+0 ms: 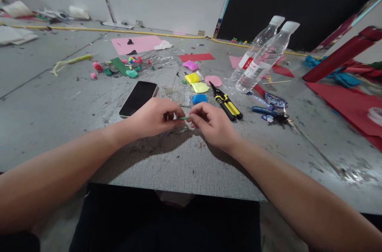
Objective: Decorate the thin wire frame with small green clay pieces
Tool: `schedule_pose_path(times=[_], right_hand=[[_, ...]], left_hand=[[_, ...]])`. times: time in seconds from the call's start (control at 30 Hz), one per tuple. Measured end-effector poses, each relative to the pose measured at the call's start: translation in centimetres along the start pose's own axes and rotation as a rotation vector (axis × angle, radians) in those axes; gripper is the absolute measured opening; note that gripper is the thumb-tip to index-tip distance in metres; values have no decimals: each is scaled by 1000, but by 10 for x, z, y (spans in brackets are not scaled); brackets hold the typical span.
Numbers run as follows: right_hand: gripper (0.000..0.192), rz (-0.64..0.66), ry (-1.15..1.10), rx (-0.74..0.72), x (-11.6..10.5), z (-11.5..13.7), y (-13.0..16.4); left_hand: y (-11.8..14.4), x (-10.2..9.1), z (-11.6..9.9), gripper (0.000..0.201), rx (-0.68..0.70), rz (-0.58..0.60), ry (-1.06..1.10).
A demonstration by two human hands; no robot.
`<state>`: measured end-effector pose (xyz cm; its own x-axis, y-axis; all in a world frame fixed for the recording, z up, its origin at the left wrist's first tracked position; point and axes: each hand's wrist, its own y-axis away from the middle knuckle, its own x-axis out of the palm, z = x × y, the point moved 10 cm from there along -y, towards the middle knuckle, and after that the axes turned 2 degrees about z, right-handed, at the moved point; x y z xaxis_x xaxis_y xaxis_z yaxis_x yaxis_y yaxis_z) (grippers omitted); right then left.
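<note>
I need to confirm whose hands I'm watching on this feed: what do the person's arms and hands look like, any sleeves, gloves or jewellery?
Both forearms are bare from the frame edge to the wrist, with no sleeves in view. The left hand and right hand wear no gloves, and no watch, bracelet or ring is visible. Fingernails look short and unpainted, as far as the picture shows.

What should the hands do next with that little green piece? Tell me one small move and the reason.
Probably keep rolling it thinner between the fingertips. Both the left hand and right hand pinch the small green clay strip just above the grey table, and it looks short and uneven. The other clay pieces, such as the blue clay, lie untouched beyond the hands.
</note>
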<state>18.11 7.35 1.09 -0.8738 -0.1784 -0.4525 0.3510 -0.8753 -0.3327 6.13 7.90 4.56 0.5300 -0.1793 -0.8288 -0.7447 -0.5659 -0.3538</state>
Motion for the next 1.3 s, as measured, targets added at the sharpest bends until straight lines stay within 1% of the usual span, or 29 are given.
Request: schedule_pose_path(times=[0.1, 0.2, 0.3, 0.53, 0.73, 0.83, 0.97, 1.03, 1.17, 1.3], right_hand=[[10, -53, -138, 74, -3, -10, 1], [13, -91, -205, 93, -4, -12, 1], [13, -75, -224, 104, 0, -12, 2], [9, -40, -164, 95, 3, -11, 3], [16, -62, -230, 89, 2, -14, 2], [19, -38, -217, 76, 4, -14, 1], [14, -15, -182, 81, 4, -13, 1], [13, -17, -137, 75, 2, -10, 2], [20, -35, -20, 43, -4, -3, 2], [19, -17, 29, 16, -2, -1, 1]], left_hand=[[0, 0, -1, 10, 25, 15, -27], [0, 0, -1, 10, 46, 24, -40], [0, 0, 1, 8, 39, 27, -54], [0, 1, 6, 8, 4, 34, -41], [-1, 2, 7, 9, -16, 45, -30], [-1, 2, 8, 9, -19, 47, -28], [-2, 2, 8, 9, -26, 45, -21], [-2, 3, 7, 8, -19, 52, -22], [-2, 3, 4, 12, -5, 65, -14], [-2, 4, 2, 15, 4, 65, -21]])
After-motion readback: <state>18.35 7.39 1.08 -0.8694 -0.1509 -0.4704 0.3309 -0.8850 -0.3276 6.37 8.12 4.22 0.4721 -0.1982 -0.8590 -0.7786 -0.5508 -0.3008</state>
